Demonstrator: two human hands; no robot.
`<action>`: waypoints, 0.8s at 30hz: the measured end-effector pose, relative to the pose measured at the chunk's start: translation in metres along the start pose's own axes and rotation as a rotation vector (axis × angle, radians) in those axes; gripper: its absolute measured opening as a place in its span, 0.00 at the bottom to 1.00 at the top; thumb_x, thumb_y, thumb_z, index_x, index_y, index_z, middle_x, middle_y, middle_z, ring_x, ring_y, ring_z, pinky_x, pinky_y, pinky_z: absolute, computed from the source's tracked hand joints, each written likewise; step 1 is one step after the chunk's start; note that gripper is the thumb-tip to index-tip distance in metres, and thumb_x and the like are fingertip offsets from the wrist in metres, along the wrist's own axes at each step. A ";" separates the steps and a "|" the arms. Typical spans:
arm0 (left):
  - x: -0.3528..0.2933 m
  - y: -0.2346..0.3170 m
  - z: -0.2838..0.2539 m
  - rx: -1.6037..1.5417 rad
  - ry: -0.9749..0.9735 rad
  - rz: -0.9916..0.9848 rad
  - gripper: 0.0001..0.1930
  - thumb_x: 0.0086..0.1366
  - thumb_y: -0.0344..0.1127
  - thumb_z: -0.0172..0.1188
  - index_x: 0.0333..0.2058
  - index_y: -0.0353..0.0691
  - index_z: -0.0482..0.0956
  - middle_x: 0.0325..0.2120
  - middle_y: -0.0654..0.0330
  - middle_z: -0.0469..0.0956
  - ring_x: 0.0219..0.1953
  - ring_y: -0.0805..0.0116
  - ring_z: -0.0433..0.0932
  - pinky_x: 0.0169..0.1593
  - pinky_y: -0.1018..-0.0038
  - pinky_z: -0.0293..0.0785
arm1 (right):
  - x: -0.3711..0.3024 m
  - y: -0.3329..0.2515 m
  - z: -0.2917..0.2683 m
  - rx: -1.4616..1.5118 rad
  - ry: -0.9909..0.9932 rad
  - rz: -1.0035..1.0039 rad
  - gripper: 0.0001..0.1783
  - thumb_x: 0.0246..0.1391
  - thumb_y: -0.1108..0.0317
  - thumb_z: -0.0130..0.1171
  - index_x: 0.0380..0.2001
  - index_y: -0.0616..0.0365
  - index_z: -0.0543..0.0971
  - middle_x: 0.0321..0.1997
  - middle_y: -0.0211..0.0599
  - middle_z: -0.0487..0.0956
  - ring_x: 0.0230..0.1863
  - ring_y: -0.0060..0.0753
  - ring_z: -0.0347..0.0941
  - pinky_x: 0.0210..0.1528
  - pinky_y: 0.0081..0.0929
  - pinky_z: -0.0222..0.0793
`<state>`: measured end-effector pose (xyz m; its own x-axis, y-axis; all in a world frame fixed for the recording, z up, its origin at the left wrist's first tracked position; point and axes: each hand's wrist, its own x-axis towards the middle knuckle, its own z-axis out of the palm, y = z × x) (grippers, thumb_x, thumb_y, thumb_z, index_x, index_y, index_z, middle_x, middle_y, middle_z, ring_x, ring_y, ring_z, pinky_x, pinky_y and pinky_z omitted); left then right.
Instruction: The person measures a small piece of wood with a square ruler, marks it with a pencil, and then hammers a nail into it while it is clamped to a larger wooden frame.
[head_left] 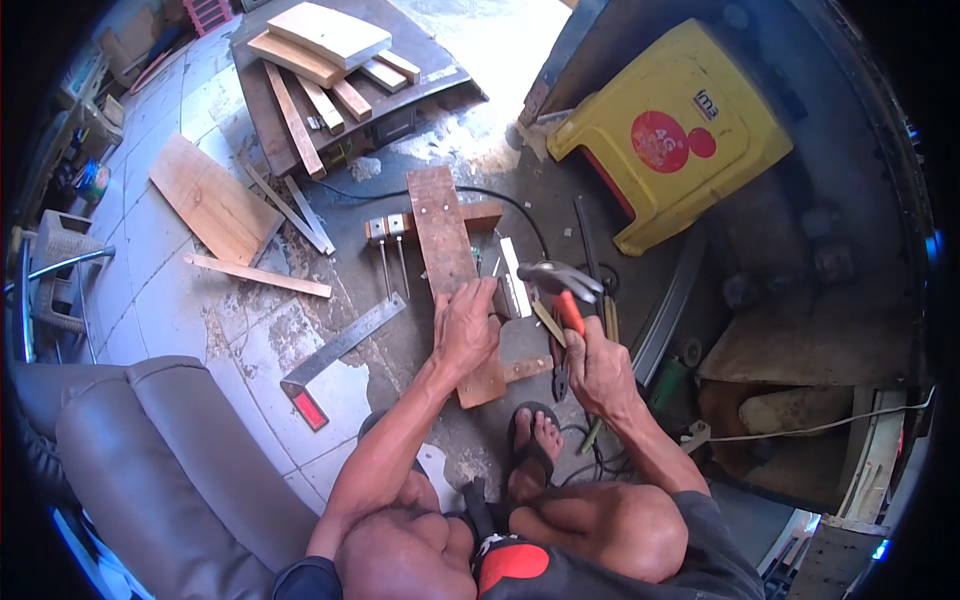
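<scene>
My right hand (600,365) is closed round the orange handle of a claw hammer (562,282), its metal head raised over the right side of the work. Below and to its left, my left hand (467,325) lies on a long reddish-brown wooden plank (437,225). Its fingers are bent and drawn together; whatever they pinch is hidden. Under the plank, a wooden crosspiece (480,215) carries metal blocks and rods toward its left end. A white strip (514,280) lies just right of my left hand, and pliers (558,370) lie on the floor below the hammer.
A carpenter's square (345,345) with a red-marked handle lies left. Farther off are a wide board (215,200) and a low table (270,110) stacked with timber. A yellow plastic stool (690,130) leans at the right; a brown padded seat (190,470) stands lower left. A black cable (500,192) crosses the floor.
</scene>
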<state>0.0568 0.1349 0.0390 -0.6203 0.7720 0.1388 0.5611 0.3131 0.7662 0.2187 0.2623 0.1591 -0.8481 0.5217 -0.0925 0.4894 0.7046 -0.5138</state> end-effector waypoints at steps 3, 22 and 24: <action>0.007 0.005 -0.001 -0.013 -0.010 0.003 0.29 0.51 0.26 0.56 0.55 0.32 0.72 0.47 0.48 0.77 0.54 0.50 0.74 0.55 0.55 0.64 | 0.003 0.009 0.007 -0.093 -0.046 0.065 0.16 0.72 0.57 0.48 0.40 0.62 0.66 0.20 0.63 0.76 0.25 0.72 0.76 0.27 0.62 0.70; 0.006 0.001 0.004 -0.022 0.080 0.065 0.26 0.49 0.25 0.58 0.51 0.37 0.73 0.40 0.53 0.77 0.47 0.52 0.75 0.50 0.56 0.63 | 0.024 0.009 0.006 -0.017 -0.013 0.067 0.18 0.72 0.55 0.46 0.40 0.61 0.67 0.22 0.66 0.76 0.28 0.72 0.76 0.30 0.62 0.68; 0.006 0.002 0.006 -0.027 0.111 0.077 0.25 0.49 0.25 0.57 0.51 0.37 0.73 0.40 0.53 0.77 0.47 0.52 0.75 0.50 0.56 0.63 | 0.031 0.008 -0.001 -0.088 -0.111 0.143 0.18 0.72 0.55 0.46 0.40 0.62 0.67 0.22 0.66 0.76 0.28 0.72 0.76 0.30 0.63 0.68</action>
<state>0.0571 0.1435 0.0380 -0.6337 0.7268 0.2651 0.5954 0.2394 0.7669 0.1965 0.2848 0.1532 -0.7832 0.5667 -0.2557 0.6186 0.6690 -0.4121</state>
